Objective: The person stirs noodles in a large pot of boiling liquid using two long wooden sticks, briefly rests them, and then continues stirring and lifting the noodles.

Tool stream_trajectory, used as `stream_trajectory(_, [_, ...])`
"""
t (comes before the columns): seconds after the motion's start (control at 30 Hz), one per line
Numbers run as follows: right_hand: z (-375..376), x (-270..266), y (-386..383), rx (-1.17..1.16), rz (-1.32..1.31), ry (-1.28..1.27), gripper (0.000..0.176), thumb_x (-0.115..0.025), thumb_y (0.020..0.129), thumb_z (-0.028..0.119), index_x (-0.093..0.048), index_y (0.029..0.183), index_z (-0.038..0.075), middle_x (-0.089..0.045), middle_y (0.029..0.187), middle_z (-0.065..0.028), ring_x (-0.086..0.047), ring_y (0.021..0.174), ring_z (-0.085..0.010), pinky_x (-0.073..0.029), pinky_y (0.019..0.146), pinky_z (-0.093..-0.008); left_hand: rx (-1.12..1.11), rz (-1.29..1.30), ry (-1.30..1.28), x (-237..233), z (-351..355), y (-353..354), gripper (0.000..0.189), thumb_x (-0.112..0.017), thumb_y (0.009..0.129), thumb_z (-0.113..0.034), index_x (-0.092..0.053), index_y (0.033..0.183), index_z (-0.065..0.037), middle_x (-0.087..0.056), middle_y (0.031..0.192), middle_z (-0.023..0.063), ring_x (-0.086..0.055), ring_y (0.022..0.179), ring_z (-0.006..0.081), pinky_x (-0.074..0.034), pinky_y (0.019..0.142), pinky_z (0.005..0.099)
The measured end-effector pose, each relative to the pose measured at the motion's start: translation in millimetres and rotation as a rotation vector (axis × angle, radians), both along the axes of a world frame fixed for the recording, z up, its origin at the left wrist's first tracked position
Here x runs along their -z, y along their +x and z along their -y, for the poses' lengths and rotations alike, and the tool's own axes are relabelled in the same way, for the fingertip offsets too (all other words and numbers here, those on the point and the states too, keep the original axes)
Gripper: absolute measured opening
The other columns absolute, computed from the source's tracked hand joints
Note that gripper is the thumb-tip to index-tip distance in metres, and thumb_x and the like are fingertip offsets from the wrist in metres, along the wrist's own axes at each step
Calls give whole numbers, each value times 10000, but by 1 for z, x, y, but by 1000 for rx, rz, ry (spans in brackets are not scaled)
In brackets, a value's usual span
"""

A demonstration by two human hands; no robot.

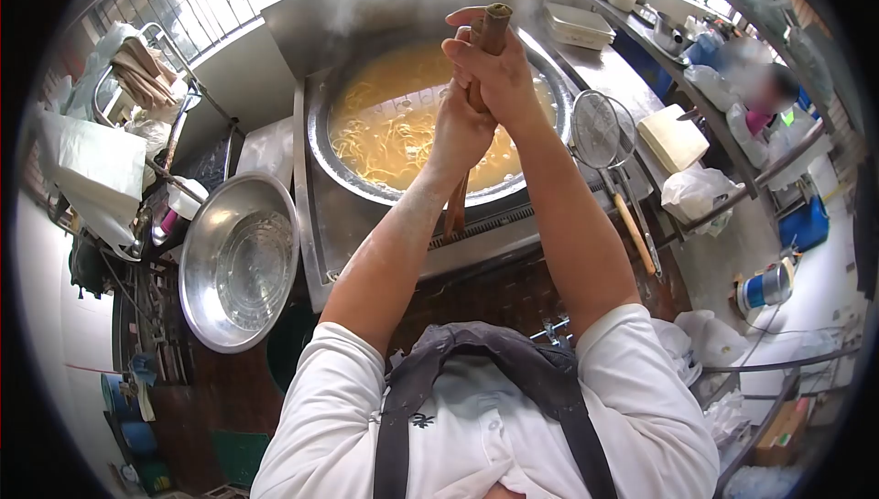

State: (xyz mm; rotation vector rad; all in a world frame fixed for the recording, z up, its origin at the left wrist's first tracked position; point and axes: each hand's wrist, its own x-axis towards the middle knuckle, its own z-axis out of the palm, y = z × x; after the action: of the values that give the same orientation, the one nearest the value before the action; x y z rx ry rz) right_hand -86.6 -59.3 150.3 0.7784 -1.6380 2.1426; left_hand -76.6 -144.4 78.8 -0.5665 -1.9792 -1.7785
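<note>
Both my hands are closed round a pair of long, thick wooden sticks [495,30], held steeply over a big round pan [322,153] of yellow noodles [403,146] in cloudy, steaming liquid. My right hand [499,69] grips near the top ends, its thumb and forefinger pointing left. Just below it, my left hand [465,124] is wrapped round the same sticks. Their lower part shows beneath my left wrist, in front of the pan's near rim. Whether the far ends touch the noodles is hidden by my hands and arms.
A wide metal basin [240,261] stands at left. Right of the pan lie a wire strainer [600,133] with a wooden handle and a pale rectangular container [673,137]. Shelves with tubs and bags line the right; a blurred person [769,92] is beyond them.
</note>
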Motion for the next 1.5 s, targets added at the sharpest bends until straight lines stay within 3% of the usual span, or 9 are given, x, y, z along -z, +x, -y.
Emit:
stream_trajectory(0.3, [5, 7, -16, -26, 13, 2, 331, -807, 805, 138, -662, 1097, 81, -567, 805, 49, -520, 728, -46, -422, 644, -228, 22, 19, 32, -7, 4, 2, 494, -728, 833, -67, -519, 1276, -1, -703, 1056, 104, -680, 1008, 192, -507, 853, 308])
stream_trajectory(0.47, [7, 6, -12, -30, -26, 11, 341, -747, 845, 49, -614, 1158, 16, -559, 771, 24, -498, 654, -52, -397, 596, -225, -23, 43, -21, -5, 7, 4, 464, -711, 837, -95, -534, 1255, 2, -709, 1022, 107, -689, 979, 204, -512, 828, 319])
stream_trajectory(0.57, [4, 4, -6, 48, -4, 55, 323, -800, 809, 157, -662, 1092, 87, -568, 813, 40, -527, 737, -59, -432, 658, -241, -12, 44, -7, -5, 3, 5, 468, -712, 836, -118, -538, 1254, -1, -710, 1027, 114, -693, 980, 222, -513, 832, 328])
stream_trajectory(0.73, [2, 8, -4, 14, 13, 29, 320, -793, 813, 147, -657, 1096, 79, -571, 815, 39, -528, 730, -57, -433, 653, -240, -10, 50, -25, -12, 2, 15, 486, -726, 829, -147, -544, 1256, -3, -713, 1033, 134, -698, 983, 250, -514, 837, 347])
stream_trajectory(0.83, [0, 6, -2, -6, 24, 8, 323, -789, 816, 133, -654, 1104, 76, -570, 813, 43, -523, 725, -51, -429, 646, -234, 78, 157, -33, -19, 3, 21, 564, -665, 858, -21, -455, 1382, -19, -616, 1273, 148, -604, 1185, 234, -460, 977, 319])
stream_trajectory(1.0, [0, 4, 4, 4, 32, 19, 327, -779, 824, 109, -651, 1121, 64, -561, 810, 50, -513, 723, -39, -419, 636, -224, 228, 98, 106, 1, 3, 6, 782, -666, 851, 43, -292, 1536, -13, -535, 1435, 139, -524, 1313, 198, -418, 1057, 299])
stream_trajectory(1.13, [2, 0, 10, 65, 9, 29, 323, -776, 827, 105, -650, 1119, 51, -558, 796, 53, -512, 721, -40, -421, 636, -227, 159, 128, 14, -7, 4, 11, 805, -663, 864, 5, -263, 1561, -43, -477, 1507, 166, -480, 1381, 252, -393, 1096, 334])
stream_trajectory(1.27, [0, 0, 13, 13, 57, 15, 317, -766, 831, 96, -647, 1122, 52, -558, 791, 51, -514, 721, -43, -422, 638, -226, 3, -9, -37, -5, 2, 12, 564, -699, 839, -41, -474, 1355, -3, -668, 1148, 129, -660, 1085, 237, -505, 899, 337])
stream_trajectory(1.5, [-1, -2, 18, 45, 28, 13, 324, -771, 820, 101, -646, 1115, 52, -568, 795, 48, -523, 720, -48, -428, 647, -229, 52, -18, 0, 0, -1, 11, 594, -709, 843, -56, -457, 1378, -2, -661, 1189, 146, -649, 1126, 257, -499, 924, 348])
